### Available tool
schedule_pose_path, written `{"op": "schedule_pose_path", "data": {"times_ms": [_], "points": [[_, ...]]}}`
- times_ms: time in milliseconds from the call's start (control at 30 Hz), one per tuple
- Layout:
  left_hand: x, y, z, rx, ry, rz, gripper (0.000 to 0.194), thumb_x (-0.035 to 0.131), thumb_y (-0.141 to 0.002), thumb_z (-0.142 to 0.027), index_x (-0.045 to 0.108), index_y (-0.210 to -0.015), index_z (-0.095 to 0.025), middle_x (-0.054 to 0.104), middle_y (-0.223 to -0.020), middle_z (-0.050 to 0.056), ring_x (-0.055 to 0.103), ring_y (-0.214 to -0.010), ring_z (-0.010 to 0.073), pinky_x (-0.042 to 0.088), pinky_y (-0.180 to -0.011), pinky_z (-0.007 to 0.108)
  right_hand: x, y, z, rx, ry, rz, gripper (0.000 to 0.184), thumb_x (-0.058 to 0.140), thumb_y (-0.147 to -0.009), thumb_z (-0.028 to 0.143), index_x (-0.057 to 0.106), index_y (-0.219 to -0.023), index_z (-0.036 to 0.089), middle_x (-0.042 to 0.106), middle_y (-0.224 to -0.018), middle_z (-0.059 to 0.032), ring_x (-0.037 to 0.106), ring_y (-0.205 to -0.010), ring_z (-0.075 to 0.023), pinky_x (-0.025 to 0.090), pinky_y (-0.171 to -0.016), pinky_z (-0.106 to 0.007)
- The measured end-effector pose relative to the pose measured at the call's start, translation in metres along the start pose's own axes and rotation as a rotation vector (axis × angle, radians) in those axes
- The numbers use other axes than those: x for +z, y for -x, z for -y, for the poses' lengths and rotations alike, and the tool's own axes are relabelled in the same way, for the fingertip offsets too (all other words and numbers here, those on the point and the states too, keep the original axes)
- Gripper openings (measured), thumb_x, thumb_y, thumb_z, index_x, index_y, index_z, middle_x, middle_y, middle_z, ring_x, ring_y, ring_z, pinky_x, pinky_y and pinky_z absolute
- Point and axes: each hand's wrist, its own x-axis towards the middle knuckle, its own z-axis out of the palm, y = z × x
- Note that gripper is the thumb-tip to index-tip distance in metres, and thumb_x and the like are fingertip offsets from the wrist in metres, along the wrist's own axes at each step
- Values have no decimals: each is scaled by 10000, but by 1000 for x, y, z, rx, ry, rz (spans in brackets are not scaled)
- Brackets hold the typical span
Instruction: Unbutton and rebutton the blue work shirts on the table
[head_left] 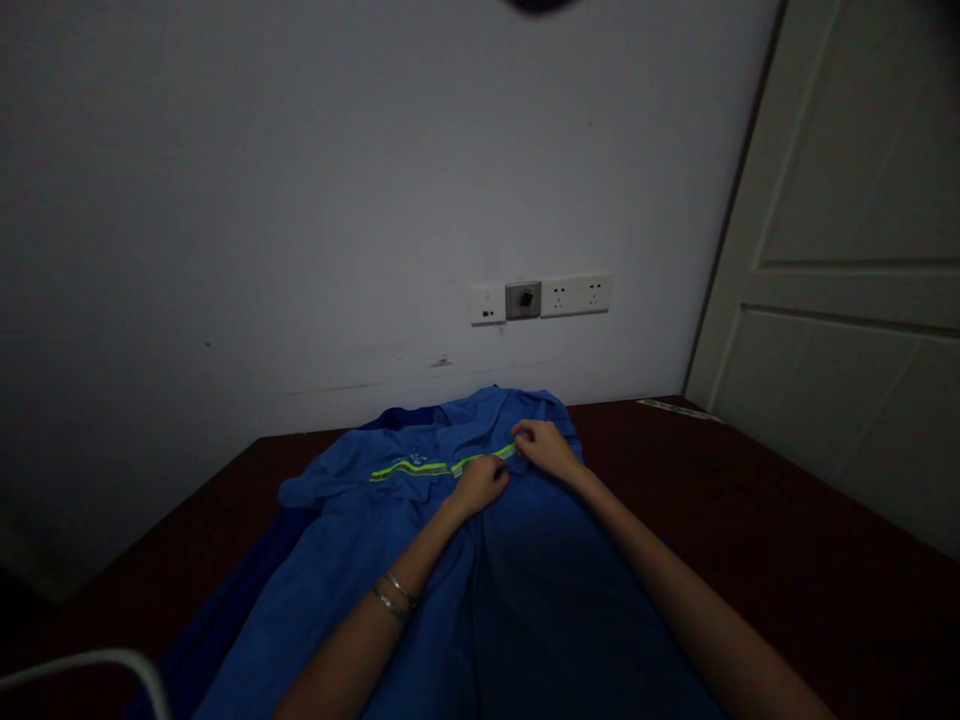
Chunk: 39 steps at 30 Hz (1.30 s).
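A blue work jacket [360, 570] lies spread out on a dark red table, its upper end near the wall. A yellow-green reflective strip [409, 468] runs across it, with a small pale logo just above. My left hand [480, 485] rests at the jacket's middle, below the strip, fingers curled into the cloth. To its right and slightly farther away, my right hand [546, 448] pinches the fabric by the right end of the strip. The fingertips of both hands are partly hidden. Two bangles [394, 597] circle my left wrist.
Darker blue cloth [251, 590] shows along the jacket's left side. The table [720, 500] meets a white wall with a row of sockets [576, 296]. A panelled door [847, 300] stands at the right. A white cable [97, 658] loops in at the lower left.
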Motion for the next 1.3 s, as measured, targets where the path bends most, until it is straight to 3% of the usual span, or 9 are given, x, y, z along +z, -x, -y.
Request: {"op": "schedule_pose_path", "data": {"times_ms": [133, 267, 367, 500, 667, 800, 967, 1133, 1300], "points": [[-4, -7, 13, -30, 196, -47, 267, 399, -759, -218, 648, -750, -121, 611, -669, 19, 522, -620, 130, 358, -591, 224, -1, 2, 3, -91, -96, 114, 255, 453, -687, 167, 627, -871, 135, 609, -588, -2, 532, -536, -106, 365, -513, -182], [-7, -13, 24, -252, 465, -118, 292, 430, -742, -282, 640, -656, -99, 540, -520, -18, 464, -516, 101, 308, -489, 198, -6, 3, 8, -118, -124, 218, 250, 460, -675, 171, 628, -854, 125, 612, -602, -9, 539, -545, -107, 375, -516, -181], [-9, -17, 28, -379, 720, -172, 298, 451, -731, -323, 642, -698, -97, 565, -529, -4, 492, -506, 105, 340, -491, 200, -7, 4, 5, -124, -69, 351, 230, 462, -650, 157, 647, -784, 133, 617, -608, -7, 536, -549, -108, 371, -513, -181], [-14, -18, 27, -267, 843, -144, 317, 477, -726, -371, 644, -767, -105, 655, -735, 71, 588, -691, 155, 427, -646, 248, -4, 5, -4, -117, 61, 471, 236, 455, -609, 111, 660, -724, 132, 641, -648, -13, 542, -575, -111, 365, -524, -181], [-21, -8, 18, 32, 379, 23, 466, 644, -597, -351, 602, -1009, -136, 616, -1012, 93, 545, -931, 215, 392, -818, 281, 0, 4, -11, -162, 94, 414, 273, 451, -636, 110, 665, -800, 153, 667, -752, -31, 584, -673, -132, 400, -610, -198], [-19, -3, 13, 68, 87, -19, 419, 601, -625, -266, 596, -1031, -162, 613, -1001, 88, 528, -940, 233, 376, -809, 292, -1, 2, -13, -169, 37, 351, 283, 447, -652, 103, 663, -828, 156, 672, -786, -42, 599, -714, -141, 421, -665, -218], [-19, -14, 23, -24, 336, -68, 274, 446, -710, -188, 662, -870, -135, 652, -812, 51, 559, -730, 158, 386, -677, 235, -3, 0, -11, -145, -58, 279, 299, 447, -659, 101, 662, -860, 148, 672, -793, -47, 598, -715, -137, 433, -668, -224], [-25, -21, 30, -204, 715, -125, 282, 547, -675, -340, 671, -749, -97, 592, -602, 9, 469, -540, 100, 326, -521, 197, -7, 0, -2, -125, -210, 175, 345, 474, -664, 136, 606, -983, 134, 657, -803, -37, 563, -624, -110, 425, -570, -201], [-30, -19, 22, -292, 969, -268, 301, 610, -627, -380, 676, -743, -111, 608, -639, 10, 483, -577, 102, 341, -547, 198, -13, 4, 3, -164, -102, 205, 220, 480, -690, 174, 637, -840, 141, 637, -712, -27, 552, -621, -114, 412, -579, -203]]}}
